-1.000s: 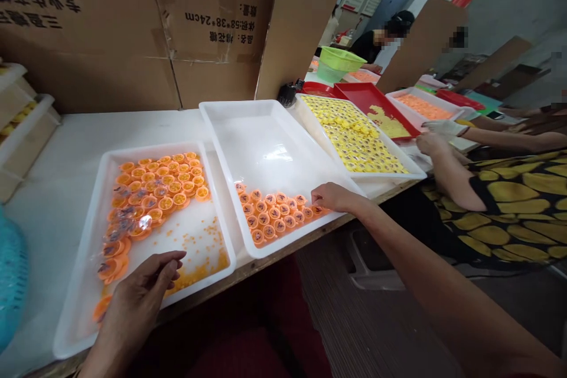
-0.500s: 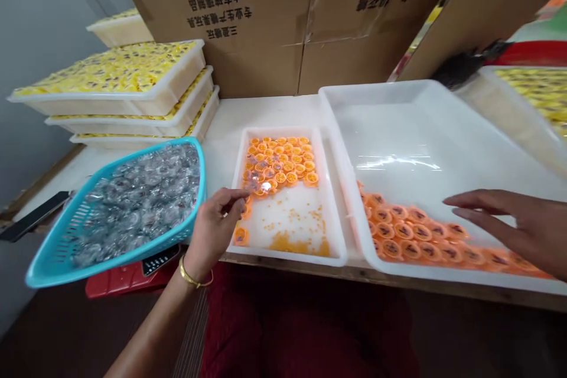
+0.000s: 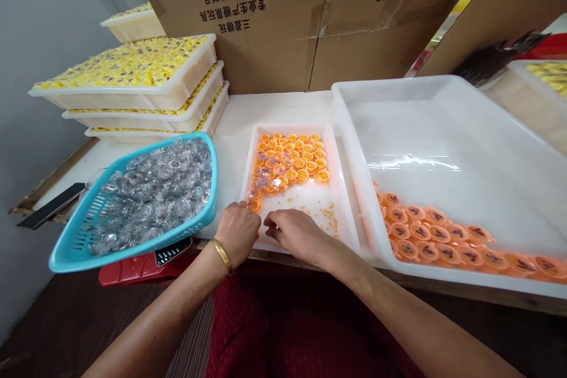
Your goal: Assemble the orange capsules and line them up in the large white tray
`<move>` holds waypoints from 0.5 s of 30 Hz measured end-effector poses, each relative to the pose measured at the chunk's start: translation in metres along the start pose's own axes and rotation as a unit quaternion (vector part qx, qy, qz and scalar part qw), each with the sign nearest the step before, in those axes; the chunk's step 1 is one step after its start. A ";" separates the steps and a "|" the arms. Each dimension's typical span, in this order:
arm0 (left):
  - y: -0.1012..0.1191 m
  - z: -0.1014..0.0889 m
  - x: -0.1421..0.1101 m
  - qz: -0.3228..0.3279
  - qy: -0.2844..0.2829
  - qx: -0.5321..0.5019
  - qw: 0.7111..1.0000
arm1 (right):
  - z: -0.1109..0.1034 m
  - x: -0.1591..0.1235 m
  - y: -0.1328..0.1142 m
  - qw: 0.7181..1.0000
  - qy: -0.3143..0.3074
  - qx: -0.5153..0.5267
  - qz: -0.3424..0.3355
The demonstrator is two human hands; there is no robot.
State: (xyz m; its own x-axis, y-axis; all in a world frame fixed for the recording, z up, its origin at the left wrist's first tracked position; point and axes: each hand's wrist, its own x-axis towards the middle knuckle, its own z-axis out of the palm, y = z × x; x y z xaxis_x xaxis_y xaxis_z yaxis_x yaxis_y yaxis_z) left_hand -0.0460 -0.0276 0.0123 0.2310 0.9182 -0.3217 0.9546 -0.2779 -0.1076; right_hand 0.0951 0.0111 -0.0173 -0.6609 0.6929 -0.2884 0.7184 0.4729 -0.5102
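Observation:
My left hand (image 3: 239, 229), a gold bracelet at its wrist, is closed with curled fingers over the near left corner of a small white tray (image 3: 348, 218). Facing it, my right hand (image 3: 296, 235) is closed too, fingertips bent in and close to the left ones. Whatever lies between the fingers is hidden. Beyond them in the tray stand several small orange cups (image 3: 302, 175) filled with tiny yellow-orange beads. Clear plastic pieces (image 3: 268, 172) lie on the cups at the left. Loose beads (image 3: 328, 212) are scattered on the tray floor.
Left stands a blue basket (image 3: 215, 183) of clear plastic pieces (image 3: 155, 189). A large white tray (image 3: 354, 147) at right holds orange cups with dark marks (image 3: 420, 231). Stacked trays of yellow pieces (image 3: 133, 65) and a cardboard box (image 3: 283, 59) stand behind.
My right hand has moved left from above the large tray to beside my left hand. My left hand has come nearer to me, and its fingers are now curled. The view has shifted slightly.

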 end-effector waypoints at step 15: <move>-0.025 0.016 -0.015 0.009 0.104 -0.125 0.987 | 0.018 0.021 -0.014 0.999 -0.006 0.042 -0.009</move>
State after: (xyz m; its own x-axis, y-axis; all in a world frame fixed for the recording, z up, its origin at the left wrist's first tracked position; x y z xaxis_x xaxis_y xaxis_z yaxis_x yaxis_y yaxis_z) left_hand -0.0766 -0.0393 0.0049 0.2566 0.9593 -0.1178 0.9608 -0.2400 0.1391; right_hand 0.0677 0.0093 -0.0311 -0.6758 0.6784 -0.2880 0.6863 0.4366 -0.5817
